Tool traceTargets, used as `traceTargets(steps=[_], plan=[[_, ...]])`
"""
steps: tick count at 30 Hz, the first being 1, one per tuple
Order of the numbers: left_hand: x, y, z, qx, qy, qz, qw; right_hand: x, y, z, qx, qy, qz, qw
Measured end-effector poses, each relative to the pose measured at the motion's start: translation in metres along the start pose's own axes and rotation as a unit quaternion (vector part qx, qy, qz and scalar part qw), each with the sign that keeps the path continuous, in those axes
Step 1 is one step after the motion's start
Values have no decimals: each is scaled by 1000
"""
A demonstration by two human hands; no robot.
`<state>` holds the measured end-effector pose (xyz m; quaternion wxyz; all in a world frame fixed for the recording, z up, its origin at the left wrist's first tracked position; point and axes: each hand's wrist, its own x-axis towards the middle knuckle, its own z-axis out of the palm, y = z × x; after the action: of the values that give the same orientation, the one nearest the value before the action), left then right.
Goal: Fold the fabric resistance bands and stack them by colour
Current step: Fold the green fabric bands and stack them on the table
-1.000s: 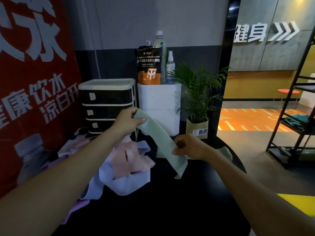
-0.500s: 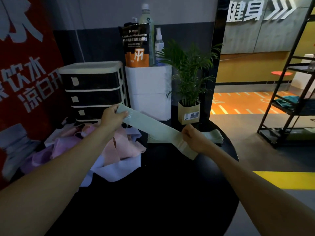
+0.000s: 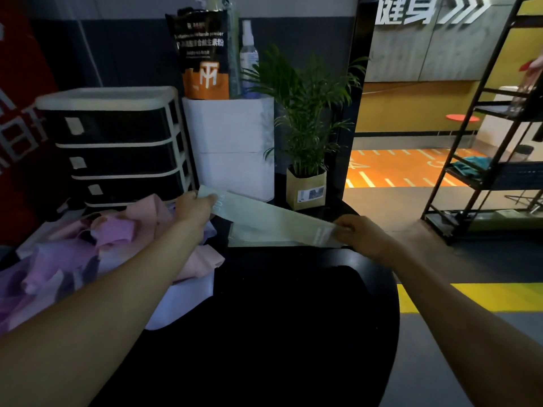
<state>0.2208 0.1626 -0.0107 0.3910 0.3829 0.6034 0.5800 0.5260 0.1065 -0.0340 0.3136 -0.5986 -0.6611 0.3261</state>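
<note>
Pile of pink, lilac and pale blue fabric bands [image 3: 88, 254]: runs off the left edge; the left forearm covers its near side.
Pale green folded band lying on the table [image 3: 258, 239]: mostly under the pale green band held above it [image 3: 264, 218].
Left hand [image 3: 192, 210]: fingertips hidden behind the band's end.
Clear spray bottle [image 3: 248, 54]: label too small to read.
Tall bottle behind the black-and-orange pouch [image 3: 232, 39]: top cut by the upper edge.
Black metal shelf rack [image 3: 484, 142]: cut by the right edge.
</note>
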Motion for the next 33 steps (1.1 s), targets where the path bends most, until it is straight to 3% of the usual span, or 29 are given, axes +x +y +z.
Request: traceTargets(steps=[5, 10, 17, 24, 28, 33], plan=[[3, -23, 11, 89, -24, 26, 995, 22, 18, -12, 110, 181, 57, 976], [-5, -34, 22, 285, -38, 128, 949, 34, 27, -8, 12, 268, 100, 958], [-3, -48, 21, 362, -17, 161, 918, 41, 39, 5, -99, 259, 75, 958], [0, -59, 22, 338, -38, 146, 929, 44, 47, 14, -171, 253, 78, 949], [0, -60, 21, 324, -35, 146, 934, 36, 30, 26, -246, 262, 30, 933], [-4, -60, 20, 340, -30, 152, 928, 22, 0, 79, -242, 117, -87, 959]])
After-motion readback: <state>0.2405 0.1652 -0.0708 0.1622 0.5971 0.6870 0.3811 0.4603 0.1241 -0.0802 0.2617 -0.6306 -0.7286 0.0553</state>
